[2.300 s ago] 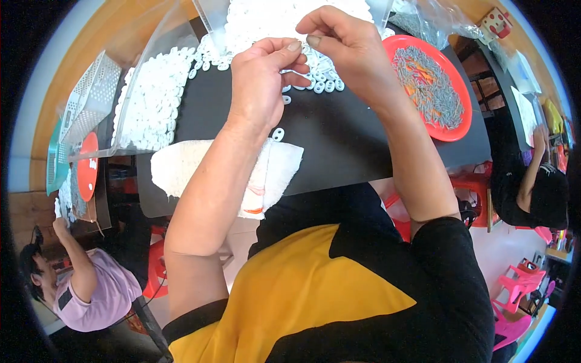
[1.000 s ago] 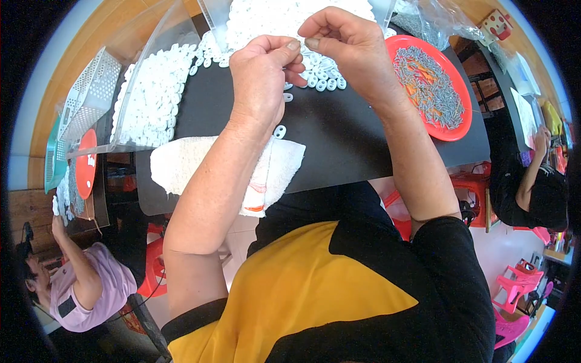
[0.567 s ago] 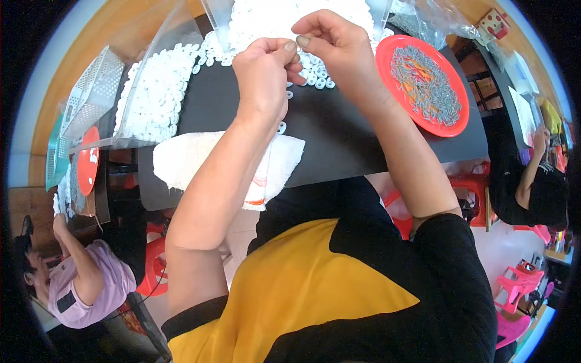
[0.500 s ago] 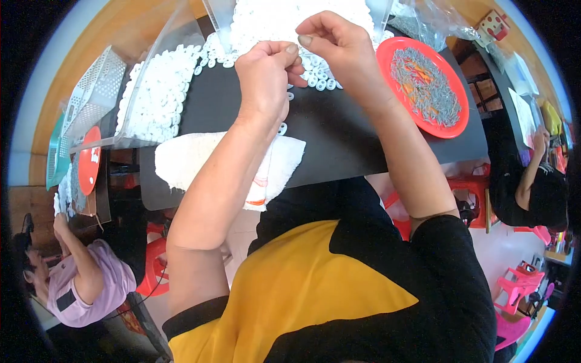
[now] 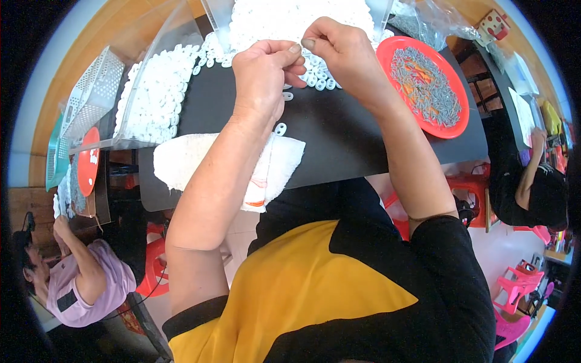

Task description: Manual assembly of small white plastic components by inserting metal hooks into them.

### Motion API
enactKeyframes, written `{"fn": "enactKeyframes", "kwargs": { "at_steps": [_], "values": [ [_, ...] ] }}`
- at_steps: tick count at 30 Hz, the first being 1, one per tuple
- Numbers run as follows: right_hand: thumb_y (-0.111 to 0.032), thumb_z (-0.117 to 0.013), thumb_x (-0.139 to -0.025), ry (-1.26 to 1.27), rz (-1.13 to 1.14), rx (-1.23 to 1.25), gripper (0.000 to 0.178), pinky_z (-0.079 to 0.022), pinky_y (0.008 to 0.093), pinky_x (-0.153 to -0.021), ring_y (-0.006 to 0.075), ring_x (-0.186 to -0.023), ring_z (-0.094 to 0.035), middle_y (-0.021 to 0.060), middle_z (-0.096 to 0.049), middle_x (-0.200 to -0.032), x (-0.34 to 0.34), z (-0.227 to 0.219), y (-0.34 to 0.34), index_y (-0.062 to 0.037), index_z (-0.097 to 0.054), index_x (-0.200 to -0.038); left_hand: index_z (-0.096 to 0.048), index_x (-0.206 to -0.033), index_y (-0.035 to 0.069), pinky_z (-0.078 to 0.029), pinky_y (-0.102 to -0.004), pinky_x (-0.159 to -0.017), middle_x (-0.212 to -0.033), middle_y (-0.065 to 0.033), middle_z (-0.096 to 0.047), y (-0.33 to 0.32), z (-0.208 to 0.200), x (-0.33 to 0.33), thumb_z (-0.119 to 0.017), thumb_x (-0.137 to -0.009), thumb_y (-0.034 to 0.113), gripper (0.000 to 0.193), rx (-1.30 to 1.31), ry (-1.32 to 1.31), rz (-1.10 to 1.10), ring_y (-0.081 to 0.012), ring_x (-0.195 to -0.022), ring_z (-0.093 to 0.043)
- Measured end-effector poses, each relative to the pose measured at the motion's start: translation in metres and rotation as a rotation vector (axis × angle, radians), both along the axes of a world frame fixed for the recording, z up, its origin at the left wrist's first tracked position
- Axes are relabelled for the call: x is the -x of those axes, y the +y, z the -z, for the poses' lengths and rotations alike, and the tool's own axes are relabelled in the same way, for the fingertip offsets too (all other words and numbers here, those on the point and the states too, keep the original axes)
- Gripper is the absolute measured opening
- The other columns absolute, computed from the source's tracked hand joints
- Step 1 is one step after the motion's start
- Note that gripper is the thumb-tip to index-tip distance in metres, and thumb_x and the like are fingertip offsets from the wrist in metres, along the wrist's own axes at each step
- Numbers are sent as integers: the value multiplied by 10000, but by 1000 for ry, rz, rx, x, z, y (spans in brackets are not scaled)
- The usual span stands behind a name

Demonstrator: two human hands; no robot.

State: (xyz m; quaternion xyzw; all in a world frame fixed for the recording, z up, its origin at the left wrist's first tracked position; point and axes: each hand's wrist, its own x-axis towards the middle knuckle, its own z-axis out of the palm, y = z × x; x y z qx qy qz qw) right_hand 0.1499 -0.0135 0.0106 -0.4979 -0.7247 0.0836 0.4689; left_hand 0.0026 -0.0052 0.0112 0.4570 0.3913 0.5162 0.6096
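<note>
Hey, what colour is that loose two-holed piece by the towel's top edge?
White; the piece shows best in the head view.

Downward fisheye view from the head

A workshop: white parts (image 5: 151,100) heap in clear bins (image 5: 215,18) at ten and twelve o'clock, grey pieces (image 5: 426,88) on a red plate (image 5: 384,53) at two. Co-workers (image 5: 91,281) sit at eight and three.

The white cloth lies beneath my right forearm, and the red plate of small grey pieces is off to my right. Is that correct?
The mistake is the forearm: the head view shows the white cloth beneath your left forearm. The rest stands.
</note>
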Motion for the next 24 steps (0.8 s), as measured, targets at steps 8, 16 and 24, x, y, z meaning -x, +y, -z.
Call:
{"fn": "enactKeyframes", "kwargs": {
  "at_steps": [8, 16, 24],
  "values": [
    [-181, -581, -891, -22, -7, 49, 192, -424, 302, -579, 140, -625, -519, 78, -565, -660, 0, 2, 1, 10, -593, -870, -619, -855, -46, -486, -260, -473, -708, -95, -614, 1, 1, 2, -583, -879, 11, 72, -1, 30, 19, -145, -582, -581],
    [-207, -567, -904, -74, 43, 47, 207, -404, 323, -547, 157, -582, -494, 97, -528, -624, -2, -1, 0, -7, -572, -852, -622, -855, -51, -491, -252, -476, -720, -96, -611, 1, 0, 2, -580, -885, 16, 85, -24, 33, 8, -143, -603, -586],
    [-197, -576, -896, -62, 78, -6, 202, -415, 327, -520, 164, -546, -513, 95, -528, -594, 4, 6, 2, -1, -570, -847, -626, -858, -52, -490, -255, -461, -705, -89, -609, -1, -2, 2, -583, -880, 6, 76, -26, 22, 15, -143, -581, -582]
  ]
}}
